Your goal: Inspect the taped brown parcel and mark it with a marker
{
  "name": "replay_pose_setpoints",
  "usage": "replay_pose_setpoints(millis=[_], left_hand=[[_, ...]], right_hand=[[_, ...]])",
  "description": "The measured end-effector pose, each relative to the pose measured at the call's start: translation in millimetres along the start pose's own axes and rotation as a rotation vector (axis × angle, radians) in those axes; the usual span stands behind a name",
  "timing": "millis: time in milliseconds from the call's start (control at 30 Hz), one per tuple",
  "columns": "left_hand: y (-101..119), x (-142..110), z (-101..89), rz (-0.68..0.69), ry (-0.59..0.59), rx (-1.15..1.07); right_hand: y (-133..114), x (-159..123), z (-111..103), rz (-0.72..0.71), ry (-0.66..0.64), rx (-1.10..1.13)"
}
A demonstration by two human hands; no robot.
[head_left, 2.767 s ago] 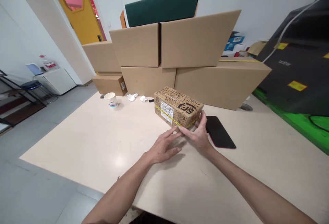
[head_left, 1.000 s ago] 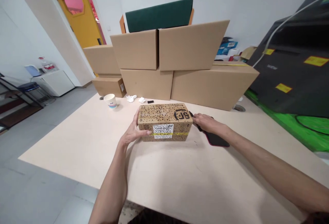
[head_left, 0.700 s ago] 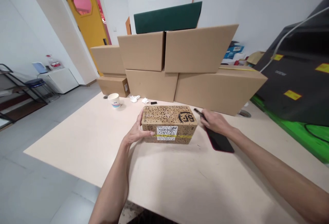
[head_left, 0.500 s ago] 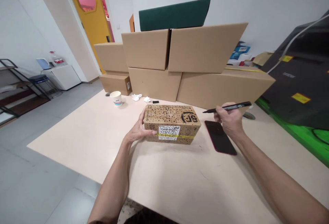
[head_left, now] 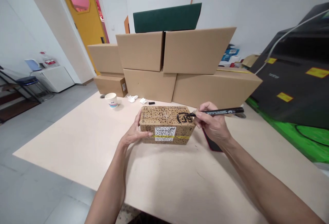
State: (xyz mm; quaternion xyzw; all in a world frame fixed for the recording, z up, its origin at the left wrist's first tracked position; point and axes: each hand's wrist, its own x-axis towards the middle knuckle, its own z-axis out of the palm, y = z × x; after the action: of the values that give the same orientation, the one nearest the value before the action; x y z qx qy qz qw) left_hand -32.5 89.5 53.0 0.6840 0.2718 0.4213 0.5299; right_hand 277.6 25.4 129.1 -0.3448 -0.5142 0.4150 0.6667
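A brown cardboard box covered in dark specks sits on the table, with a white label and a yellow strip along its front. My left hand grips the box's left end, thumb on the front face. In my right hand is a black marker, held like a pen, its tip at the printed logo on the box's top right. Partly under that hand lies a dark phone with a red edge. A small black cap rests behind the box.
Large cardboard boxes are stacked along the table's back, topped by a dark green box. A paper cup and crumpled tissues stand at back left. A black case is at the right.
My right hand has moved left with the marker, from above the phone to the top of the box, and now covers part of the phone. My left hand stays on the box.
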Motion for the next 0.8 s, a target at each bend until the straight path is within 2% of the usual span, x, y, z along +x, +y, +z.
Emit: replay_pose_setpoints(millis=[300, 467, 533, 667, 800], left_hand=[[7, 1, 2.7, -0.016, 0.025, 0.023], [6, 0, 2.9, -0.026, 0.042, -0.018], [6, 0, 2.7, -0.029, 0.041, -0.045], [5, -1, 2.4, -0.045, 0.043, -0.064], [4, 0, 1.6, -0.044, 0.047, -0.038]], right_hand=[[-13, -2, -3, -0.046, -0.005, -0.339], [-12, -3, 9, -0.116, -0.103, -0.529], [-12, -3, 10, -0.128, -0.099, -0.555], [-14, -1, 4, -0.169, -0.013, -0.574], [-12, 1, -2, -0.137, -0.065, -0.603]])
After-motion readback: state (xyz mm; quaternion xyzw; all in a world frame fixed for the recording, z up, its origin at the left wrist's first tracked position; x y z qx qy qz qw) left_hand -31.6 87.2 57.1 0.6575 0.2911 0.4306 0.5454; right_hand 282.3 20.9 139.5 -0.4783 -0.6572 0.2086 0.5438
